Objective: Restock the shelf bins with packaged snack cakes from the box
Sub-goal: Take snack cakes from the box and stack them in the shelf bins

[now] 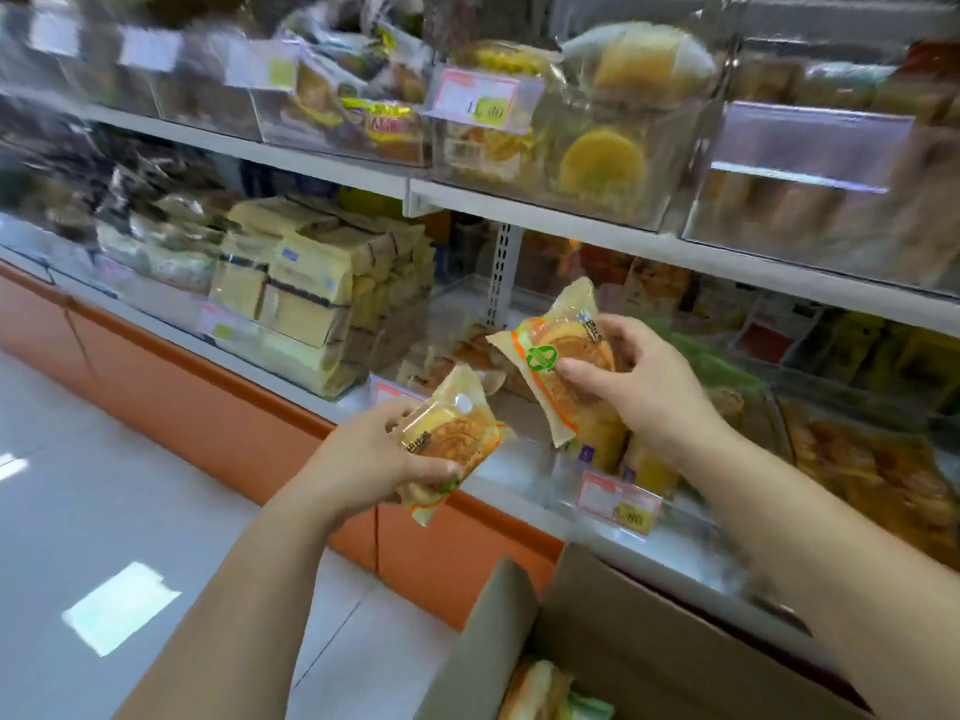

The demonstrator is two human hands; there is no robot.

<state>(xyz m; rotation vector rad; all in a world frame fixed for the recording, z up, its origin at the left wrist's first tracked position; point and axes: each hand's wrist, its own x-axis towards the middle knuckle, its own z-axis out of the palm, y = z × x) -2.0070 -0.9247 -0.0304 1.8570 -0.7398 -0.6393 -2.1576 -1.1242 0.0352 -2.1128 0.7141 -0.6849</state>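
My left hand (363, 459) grips a packaged snack cake (452, 439), a round brown cake in a clear yellow wrapper, in front of the lower shelf. My right hand (639, 387) holds a second packaged snack cake (550, 356) with a green round mark, tilted over a clear lower shelf bin (524, 470) that holds similar cakes. The open cardboard box (613, 631) stands below at the bottom right, with more wrapped cakes (540, 693) showing inside.
Clear bins of other pastries fill the upper shelf (571, 215). A stack of yellow wrapped cakes (311, 298) sits in the lower bin to the left. A price tag (618, 501) hangs on the bin's front. An orange shelf base (208, 397) meets the white tiled floor (104, 511).
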